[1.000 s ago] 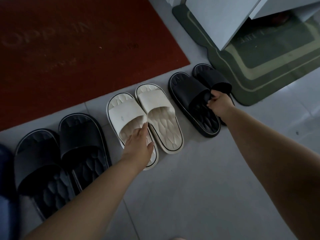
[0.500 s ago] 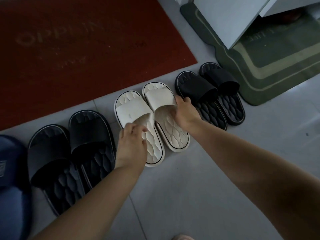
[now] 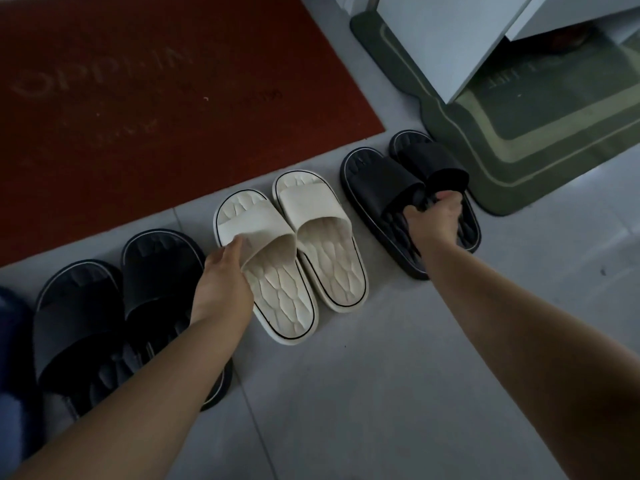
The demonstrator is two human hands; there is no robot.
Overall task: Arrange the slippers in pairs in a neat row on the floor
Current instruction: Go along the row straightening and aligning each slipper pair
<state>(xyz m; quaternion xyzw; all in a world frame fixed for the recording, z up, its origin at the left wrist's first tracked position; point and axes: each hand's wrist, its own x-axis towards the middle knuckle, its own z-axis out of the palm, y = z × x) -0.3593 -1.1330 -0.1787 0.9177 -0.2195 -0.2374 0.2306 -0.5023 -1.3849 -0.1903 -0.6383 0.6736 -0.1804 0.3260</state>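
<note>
Three pairs of slippers stand in a slanted row on the grey floor. A black pair (image 3: 114,313) is at the left, a white pair (image 3: 322,244) in the middle, another black pair (image 3: 381,181) at the right. My left hand (image 3: 225,282) grips the strap edge of the left white slipper (image 3: 263,258). My right hand (image 3: 434,220) is closed on the strap edges of the right black pair, pinching both straps together. The heels of that pair are partly hidden by my hand.
A red doormat (image 3: 138,98) lies behind the row. A green mat (image 3: 519,140) sits at the right under a white cabinet (image 3: 450,39). A blue slipper (image 3: 14,358) shows at the left edge. Grey tiled floor (image 3: 363,393) spreads in front.
My right hand moved from the right white slipper back to the right black pair and closed on its straps. My left hand stayed on the left white slipper.
</note>
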